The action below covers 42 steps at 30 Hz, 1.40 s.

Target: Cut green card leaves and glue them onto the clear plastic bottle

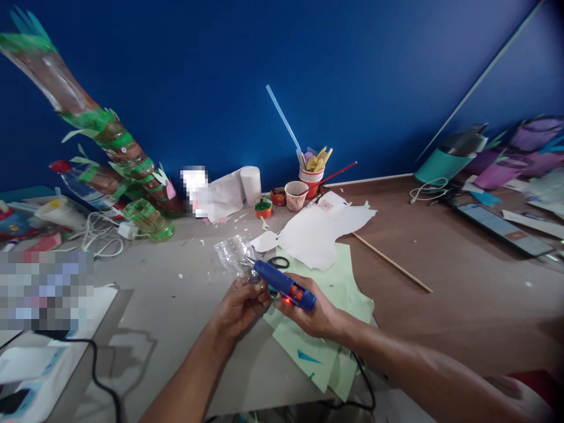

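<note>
My right hand point(314, 314) is wrapped round a blue hot-glue gun point(284, 284) with a red light glowing near the trigger; its nozzle points up and left. My left hand point(241, 304) pinches the lower edge of a clear cut plastic bottle piece point(233, 254), which the nozzle touches. Both hands hover over pale green paper sheets point(339, 282) on the grey floor. Black scissors point(278, 262) lie just beyond the gun, partly hidden by it.
White paper pieces point(317, 230) lie beyond the hands. Paper cups with brushes and sticks point(312, 170) stand by the blue wall. A green-wrapped bottle tree point(110, 153) leans at the left. A thin wooden stick point(391, 262) lies to the right. A black cable point(101, 382) runs at lower left.
</note>
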{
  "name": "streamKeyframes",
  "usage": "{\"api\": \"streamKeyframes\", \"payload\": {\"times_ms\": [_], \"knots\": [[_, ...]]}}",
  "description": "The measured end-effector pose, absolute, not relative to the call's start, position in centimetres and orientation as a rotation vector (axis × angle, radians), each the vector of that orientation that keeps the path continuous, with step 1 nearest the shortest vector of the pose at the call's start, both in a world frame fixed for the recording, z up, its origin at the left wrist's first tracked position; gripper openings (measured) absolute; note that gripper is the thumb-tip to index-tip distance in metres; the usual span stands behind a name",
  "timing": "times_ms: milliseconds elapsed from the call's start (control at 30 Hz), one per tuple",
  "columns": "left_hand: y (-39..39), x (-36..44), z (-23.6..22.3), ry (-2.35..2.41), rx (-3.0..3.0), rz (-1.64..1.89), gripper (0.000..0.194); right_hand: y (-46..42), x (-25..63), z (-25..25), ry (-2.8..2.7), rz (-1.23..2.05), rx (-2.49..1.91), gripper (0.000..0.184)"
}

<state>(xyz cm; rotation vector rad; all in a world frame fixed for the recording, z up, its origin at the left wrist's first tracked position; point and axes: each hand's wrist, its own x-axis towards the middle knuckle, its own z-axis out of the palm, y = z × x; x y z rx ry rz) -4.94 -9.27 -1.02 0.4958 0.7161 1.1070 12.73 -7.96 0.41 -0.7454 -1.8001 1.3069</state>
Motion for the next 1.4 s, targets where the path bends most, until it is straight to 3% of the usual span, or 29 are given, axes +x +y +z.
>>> {"api": "streamKeyframes", "payload": {"times_ms": [367, 600, 800, 1000, 1200, 1400], "knots": [[-9.2, -4.9, -0.8, 0.750, 0.507, 1.095, 0.021, -8.0, 12.8, 0.7, -1.793, 1.346, -0.727, 0.009], [-9.2, -5.0, -0.8, 0.724, 0.482, 1.141, 0.018, -7.7, 13.3, 0.2, -1.726, 1.277, -0.740, 0.022], [-9.1, -5.1, -0.9, 0.715, 0.468, 1.168, 0.022, -7.2, 13.3, 0.9, -1.804, 0.916, -0.906, 0.017], [-9.2, -5.2, -0.8, 0.692, 0.464, 1.177, 0.020, -6.2, 13.9, 0.7, -2.074, 0.644, -1.177, 0.042], [-9.4, -5.4, -1.1, 0.649, 0.431, 1.162, 0.028, -5.5, 15.8, -0.3, -2.429, 0.324, -1.459, 0.040], [-9.5, -5.4, -1.1, 0.644, 0.457, 1.164, 0.029, -5.4, 16.5, -0.7, -2.486, 0.291, -1.604, 0.037]]}}
